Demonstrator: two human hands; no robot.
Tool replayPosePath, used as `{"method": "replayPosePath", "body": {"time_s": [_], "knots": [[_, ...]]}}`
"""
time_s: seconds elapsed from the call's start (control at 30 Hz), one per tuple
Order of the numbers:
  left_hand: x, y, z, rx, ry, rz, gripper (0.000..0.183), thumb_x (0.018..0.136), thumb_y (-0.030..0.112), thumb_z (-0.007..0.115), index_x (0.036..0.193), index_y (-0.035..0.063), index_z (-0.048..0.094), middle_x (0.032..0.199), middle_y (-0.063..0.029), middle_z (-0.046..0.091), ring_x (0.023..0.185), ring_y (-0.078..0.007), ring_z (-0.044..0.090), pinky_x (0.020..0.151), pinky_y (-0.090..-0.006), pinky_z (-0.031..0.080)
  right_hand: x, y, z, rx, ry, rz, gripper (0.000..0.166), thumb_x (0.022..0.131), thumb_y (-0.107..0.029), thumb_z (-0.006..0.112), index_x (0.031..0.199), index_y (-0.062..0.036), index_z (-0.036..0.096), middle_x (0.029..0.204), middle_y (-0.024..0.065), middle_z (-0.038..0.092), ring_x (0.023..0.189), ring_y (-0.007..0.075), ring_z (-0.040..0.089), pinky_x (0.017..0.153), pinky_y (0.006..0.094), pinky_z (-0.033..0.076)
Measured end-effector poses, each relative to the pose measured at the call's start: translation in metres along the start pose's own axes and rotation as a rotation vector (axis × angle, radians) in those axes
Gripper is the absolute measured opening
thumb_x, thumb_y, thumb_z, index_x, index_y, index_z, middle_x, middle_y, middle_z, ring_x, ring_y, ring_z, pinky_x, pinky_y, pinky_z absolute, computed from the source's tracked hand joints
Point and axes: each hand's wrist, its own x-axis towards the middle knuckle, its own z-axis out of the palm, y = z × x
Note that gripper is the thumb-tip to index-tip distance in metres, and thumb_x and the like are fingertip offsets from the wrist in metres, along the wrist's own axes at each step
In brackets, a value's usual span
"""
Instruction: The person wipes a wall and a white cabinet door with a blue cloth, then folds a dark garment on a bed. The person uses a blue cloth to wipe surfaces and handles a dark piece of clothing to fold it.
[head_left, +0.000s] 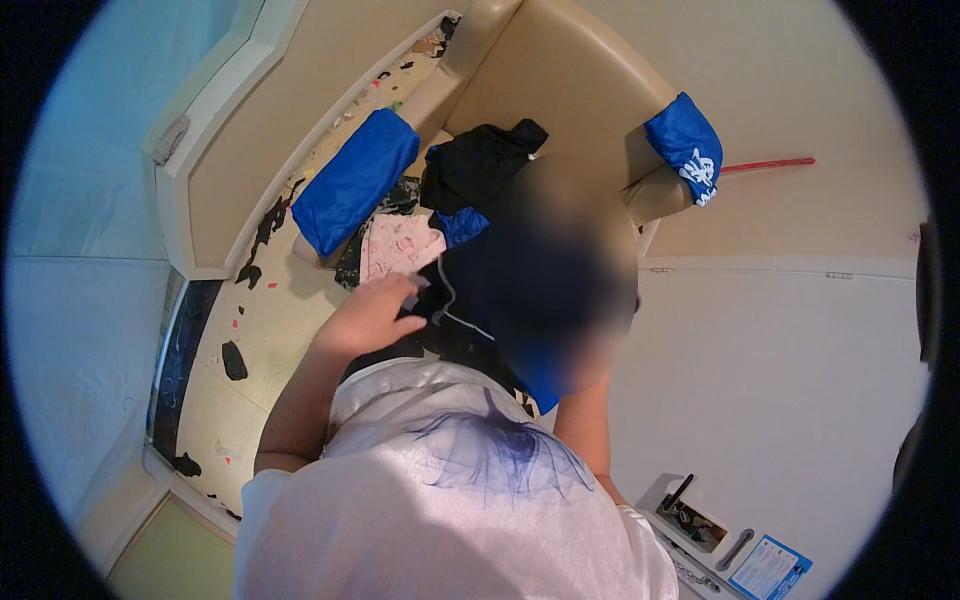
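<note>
My left hand (375, 311) hovers over dark clothing, its thumb apart from the fingers. By its fingertips is a small grey piece, unclear in kind, beside a pale drawstring (450, 292) on black cloth. Just beyond lies a folded pink printed garment (397, 244) on camouflage-patterned cloth (349, 262). A bunched black garment (480, 165) rests on the armchair seat, with blue cloth (463, 226) below it. On the right, a large dark shape (559, 277) is blurred out. My right hand (591, 373) is at its lower edge, fingers hidden by the blur, near a blue cloth corner (541, 390).
A beige armchair (562, 60) has blue covers (356, 180) (679, 139) over its arms. Black scraps (234, 361) litter the pale floor (217, 420). A red stick (765, 165) shows against the wall. At right is a white door (720, 360) with a lock plate and blue notice (771, 568).
</note>
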Motion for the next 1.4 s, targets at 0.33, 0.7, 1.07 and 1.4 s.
{"method": "replayPosePath", "body": {"time_s": [0.33, 0.7, 1.07, 1.4], "knots": [[0.027, 0.019, 0.001, -0.702, 0.013, 0.228, 0.066, 0.062, 0.006, 0.079, 0.121, 0.003, 0.05, 0.122, -0.0107, 0.053, 0.113, -0.0202, 0.05, 0.098, -0.0338, 0.038, 0.013, -0.02, 0.029, 0.01, -0.522, -0.039, 0.018, 0.069, -0.008, 0.067, 0.064, 0.0048, 0.055, 0.085, 0.0214, 0.062, 0.067, 0.0236, 0.058, 0.063, 0.0324, 0.046], [0.0, 0.035, -0.011, -0.95, 0.129, 0.071, 0.046, 0.066, 0.006, 0.077, 0.107, -0.0005, 0.058, 0.105, -0.0089, 0.061, 0.098, -0.0171, 0.057, 0.088, -0.0286, 0.043, 0.01, -0.019, 0.021, -0.089, -0.341, -0.017, 0.022, 0.066, -0.008, 0.071, 0.079, 0.0053, 0.059, 0.1, 0.019, 0.06, 0.085, 0.0238, 0.058, 0.077, 0.0327, 0.045], [-0.006, 0.072, -0.025, -0.454, 0.259, 0.559, 0.021, 0.064, 0.002, 0.071, 0.085, 0.0019, 0.067, 0.073, -0.0071, 0.048, 0.065, -0.0183, 0.051, 0.054, -0.0277, 0.039, 0.013, -0.017, 0.05, -0.156, -0.238, 0.279, 0.063, 0.065, -0.003, 0.075, 0.122, 0.0056, 0.049, 0.115, 0.0071, 0.055, 0.105, 0.0155, 0.052, 0.093, 0.0315, 0.04], [-0.012, 0.069, -0.023, -0.319, 0.438, 0.537, 0.022, 0.062, -0.002, 0.068, 0.083, 0.0012, 0.065, 0.079, -0.0087, 0.051, 0.068, -0.0209, 0.054, 0.058, -0.0293, 0.043, 0.002, -0.021, 0.036, -0.238, -0.016, -0.075, 0.046, 0.062, -0.006, 0.079, 0.099, 0.0019, 0.053, 0.096, 0.0126, 0.061, 0.087, 0.0211, 0.06, 0.078, 0.0333, 0.048]]}}
